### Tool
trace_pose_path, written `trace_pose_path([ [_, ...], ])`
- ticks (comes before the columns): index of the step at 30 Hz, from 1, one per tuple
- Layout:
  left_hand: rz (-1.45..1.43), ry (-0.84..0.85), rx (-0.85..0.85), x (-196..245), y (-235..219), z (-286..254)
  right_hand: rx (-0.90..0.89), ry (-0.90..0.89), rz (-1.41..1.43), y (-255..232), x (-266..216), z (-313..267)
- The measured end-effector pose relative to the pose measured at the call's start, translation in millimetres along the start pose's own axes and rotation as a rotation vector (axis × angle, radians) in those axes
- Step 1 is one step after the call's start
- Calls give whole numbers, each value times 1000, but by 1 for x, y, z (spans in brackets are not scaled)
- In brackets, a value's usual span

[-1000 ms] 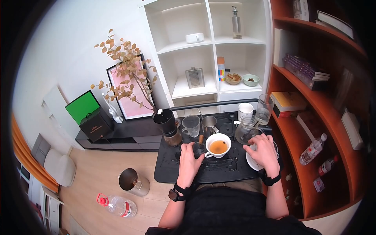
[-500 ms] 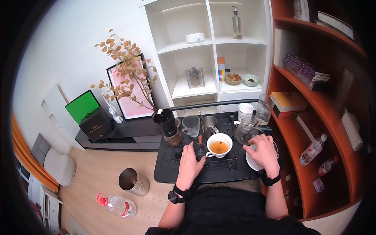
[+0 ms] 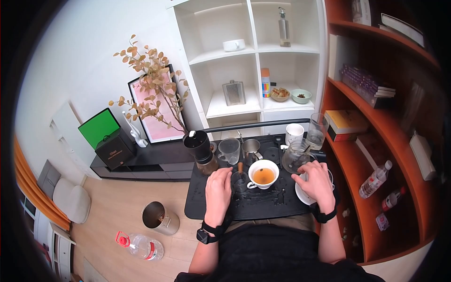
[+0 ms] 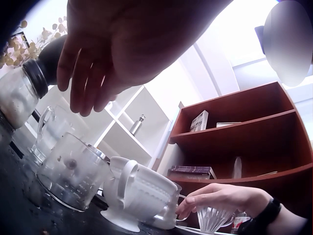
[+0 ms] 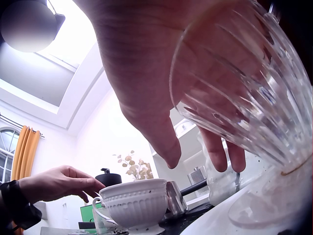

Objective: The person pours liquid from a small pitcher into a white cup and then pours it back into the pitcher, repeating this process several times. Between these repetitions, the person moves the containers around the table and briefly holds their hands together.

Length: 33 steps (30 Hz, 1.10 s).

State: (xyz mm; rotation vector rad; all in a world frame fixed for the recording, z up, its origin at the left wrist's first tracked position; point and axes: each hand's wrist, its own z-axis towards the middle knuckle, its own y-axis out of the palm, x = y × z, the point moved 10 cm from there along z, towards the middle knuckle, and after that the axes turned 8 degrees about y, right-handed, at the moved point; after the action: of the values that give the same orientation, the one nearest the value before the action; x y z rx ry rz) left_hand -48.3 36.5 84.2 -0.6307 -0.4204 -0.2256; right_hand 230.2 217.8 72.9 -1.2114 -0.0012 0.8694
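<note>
My left hand point(image 3: 219, 190) hovers over the black tray table point(image 3: 199, 207), fingers fairly straight and together, holding nothing. Just right of it stands a small clear glass point(image 3: 240, 182) with a wooden handle. Beside that is a white teacup point(image 3: 266, 186) of amber liquid with a dark speck afloat; its ribbed wall point(image 5: 134, 203) shows in the right wrist view. My right hand point(image 3: 317, 183) rests over the white saucer point(image 3: 304, 197) with fingers loosely extended. A ribbed clear glass vessel point(image 5: 244, 93) on the saucer stands right against this hand, and no finger curls round it.
Along the tray's back stand a coffee grinder point(image 3: 199, 149), a clear mug point(image 3: 229, 150), a steel pitcher point(image 3: 251, 149), a glass server point(image 3: 293, 157), a white cup point(image 3: 294, 134) and a tall glass point(image 3: 318, 128). Shelves point(image 3: 376, 122) rise close on the right; a metal bin point(image 3: 167, 222) and water jug point(image 3: 141, 246) are on the floor.
My left hand has drawn left, away from the small glass and the teacup. The dark speck in the cup has drifted. My right hand has stayed put.
</note>
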Motion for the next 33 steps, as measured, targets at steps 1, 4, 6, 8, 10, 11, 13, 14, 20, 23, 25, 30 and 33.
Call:
trace_pose_path([
  [1,12,21,2,4,1,1,4,-2,1,0,0,0],
  [4,8,57,19,14,3,2,0,-2,3,0,0,0],
  [6,-6,69,32,19,4,2,3,-3,2,0,0,0],
  [8,-63,57,61,20,5,3,6,-4,1,0,0,0],
  [10,-69,71,57,26,8,4,3,2,3,-1,0,0],
  [11,-75,85,53,29,9,5,3,2,4,-1,0,0],
  [13,-83,78,-31,26,21,3,3,3,10,-1,0,0],
  [14,-62,139,-56,35,26,4,6,3,11,-1,0,1],
  [20,16,241,-167,43,57,5,-4,-1,1,0,1,1],
  [23,53,245,-201,44,64,7,-5,-1,6,0,2,0],
  [25,69,253,-212,47,66,8,4,-7,-1,1,2,0],
  [30,96,284,-231,47,74,4,14,-11,11,0,2,0],
  [33,95,283,-243,49,76,5,15,-10,14,0,2,-1],
])
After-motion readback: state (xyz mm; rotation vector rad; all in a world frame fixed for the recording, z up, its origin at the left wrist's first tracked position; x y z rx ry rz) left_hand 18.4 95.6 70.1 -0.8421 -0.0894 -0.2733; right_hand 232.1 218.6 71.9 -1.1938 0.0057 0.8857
